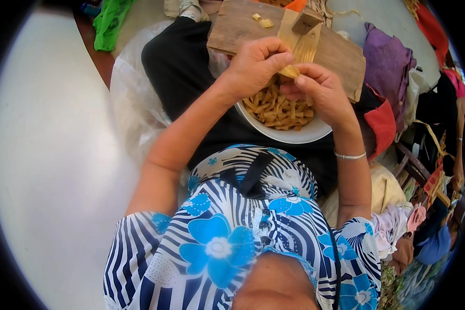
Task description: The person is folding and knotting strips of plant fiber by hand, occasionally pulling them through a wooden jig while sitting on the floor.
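Note:
A small yellowish strip [290, 71], flat and perhaps folded, is pinched between my two hands. My left hand [258, 61] grips its upper end between thumb and index finger. The lower end sits in the fingertips of my right hand [323, 93], which wears a thin bangle at the wrist. Just below is a white bowl [287, 138] on my lap, filled with many short yellow-brown pieces [279, 111]. What the strip is made of, I cannot tell.
Beyond the bowl lies a wooden board [341, 64] with an upright wooden block [306, 21] and small yellow pieces [265, 23] on it. Purple cloth [387, 64] and heaped clothes [392, 227] lie at right. Clear plastic sheeting [134, 93] and a green bag [110, 23] are at left.

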Demonstrator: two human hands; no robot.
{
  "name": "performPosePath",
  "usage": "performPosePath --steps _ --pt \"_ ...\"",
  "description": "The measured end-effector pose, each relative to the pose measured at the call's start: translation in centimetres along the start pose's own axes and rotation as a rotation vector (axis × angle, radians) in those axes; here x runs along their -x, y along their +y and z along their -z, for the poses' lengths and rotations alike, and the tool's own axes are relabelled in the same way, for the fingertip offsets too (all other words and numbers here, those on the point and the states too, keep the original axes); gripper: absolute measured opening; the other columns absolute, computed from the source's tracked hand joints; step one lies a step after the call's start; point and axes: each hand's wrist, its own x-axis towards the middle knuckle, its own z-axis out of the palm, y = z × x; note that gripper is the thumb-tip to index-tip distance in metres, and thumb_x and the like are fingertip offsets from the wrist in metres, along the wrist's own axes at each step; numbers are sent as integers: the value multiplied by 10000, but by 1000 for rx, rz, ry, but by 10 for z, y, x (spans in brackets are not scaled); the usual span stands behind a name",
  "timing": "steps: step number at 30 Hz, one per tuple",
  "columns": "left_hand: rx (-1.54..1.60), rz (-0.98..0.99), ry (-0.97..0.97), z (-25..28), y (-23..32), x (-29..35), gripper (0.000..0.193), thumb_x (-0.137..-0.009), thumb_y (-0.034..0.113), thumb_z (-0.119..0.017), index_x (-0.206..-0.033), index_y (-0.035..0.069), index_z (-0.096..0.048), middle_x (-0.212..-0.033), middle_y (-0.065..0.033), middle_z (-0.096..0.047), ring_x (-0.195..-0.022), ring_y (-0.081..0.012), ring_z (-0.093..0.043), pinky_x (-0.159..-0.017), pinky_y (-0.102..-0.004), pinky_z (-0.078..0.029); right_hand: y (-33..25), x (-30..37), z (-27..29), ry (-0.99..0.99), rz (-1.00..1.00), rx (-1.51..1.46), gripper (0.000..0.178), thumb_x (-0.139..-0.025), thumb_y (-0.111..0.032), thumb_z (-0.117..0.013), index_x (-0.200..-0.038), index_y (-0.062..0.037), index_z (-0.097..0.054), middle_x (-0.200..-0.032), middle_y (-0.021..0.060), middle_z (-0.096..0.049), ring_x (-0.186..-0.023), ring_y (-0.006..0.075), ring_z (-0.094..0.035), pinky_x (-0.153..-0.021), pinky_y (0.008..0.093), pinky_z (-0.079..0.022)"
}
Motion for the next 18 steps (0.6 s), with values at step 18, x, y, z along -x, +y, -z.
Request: performPosePath --steps 18 --pt "-435 0 -91 33 1 -41 157 -864 89 -563 -972 -21 -594 -894 -69 -622 -824 -123 -550 -746 -269 -448 -4 -31 26 430 320 279 122 -890 -128 -594 -940 -30 -647 -663 -32 -552 -554 25 -465 -508 182 -370"
